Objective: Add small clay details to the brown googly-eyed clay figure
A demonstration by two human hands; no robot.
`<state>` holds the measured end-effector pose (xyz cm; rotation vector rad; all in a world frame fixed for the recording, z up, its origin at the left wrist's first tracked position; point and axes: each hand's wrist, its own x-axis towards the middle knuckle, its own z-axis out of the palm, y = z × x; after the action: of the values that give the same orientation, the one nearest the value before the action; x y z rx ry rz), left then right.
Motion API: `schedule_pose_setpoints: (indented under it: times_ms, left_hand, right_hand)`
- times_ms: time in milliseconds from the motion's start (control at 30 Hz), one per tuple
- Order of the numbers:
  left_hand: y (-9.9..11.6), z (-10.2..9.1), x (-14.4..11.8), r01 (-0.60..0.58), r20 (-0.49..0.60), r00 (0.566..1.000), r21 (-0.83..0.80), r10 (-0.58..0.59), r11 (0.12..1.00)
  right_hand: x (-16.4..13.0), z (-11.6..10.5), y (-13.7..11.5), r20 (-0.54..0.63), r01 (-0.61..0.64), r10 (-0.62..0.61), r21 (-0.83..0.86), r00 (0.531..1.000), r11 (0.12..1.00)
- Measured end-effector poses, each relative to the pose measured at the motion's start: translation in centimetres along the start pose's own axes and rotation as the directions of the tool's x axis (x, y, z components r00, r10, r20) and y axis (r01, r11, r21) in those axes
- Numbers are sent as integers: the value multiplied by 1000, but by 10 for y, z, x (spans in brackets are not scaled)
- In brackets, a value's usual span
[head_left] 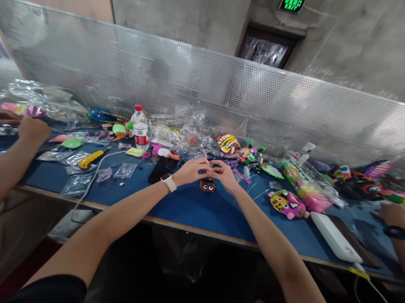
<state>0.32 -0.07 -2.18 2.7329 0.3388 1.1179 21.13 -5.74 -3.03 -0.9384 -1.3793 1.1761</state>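
My left hand (192, 170), with a pale watch on the wrist, meets my right hand (223, 174) over the middle of the blue table (185, 207). Fingertips of both hands are pressed together in a pinch, and whatever lies between them is hidden or too small to make out. Just below the fingers sits a brown clay figure (207, 187) with two round white eyes; I cannot tell whether the fingers touch it. A black phone (160, 169) lies flat beside my left wrist.
A water bottle (140, 128), a yellow utility knife (91, 158) and plastic bags lie left. Right are a pink-and-yellow clay face (287, 204) and a white power bank (336, 236) with a cable. Other people's hands (34, 130) work at both sides. A perforated metal screen (200, 83) stands behind.
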Motion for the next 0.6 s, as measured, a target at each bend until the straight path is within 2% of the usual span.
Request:
schedule_pose_setpoints:
  times_ms: [600]
  left_hand:
    - [1, -1, 0, -19, -6, 1000, -18, 19, 1000]
  right_hand:
    - [-1, 0, -2, 3, 0, 0, -25, 1000, 1000]
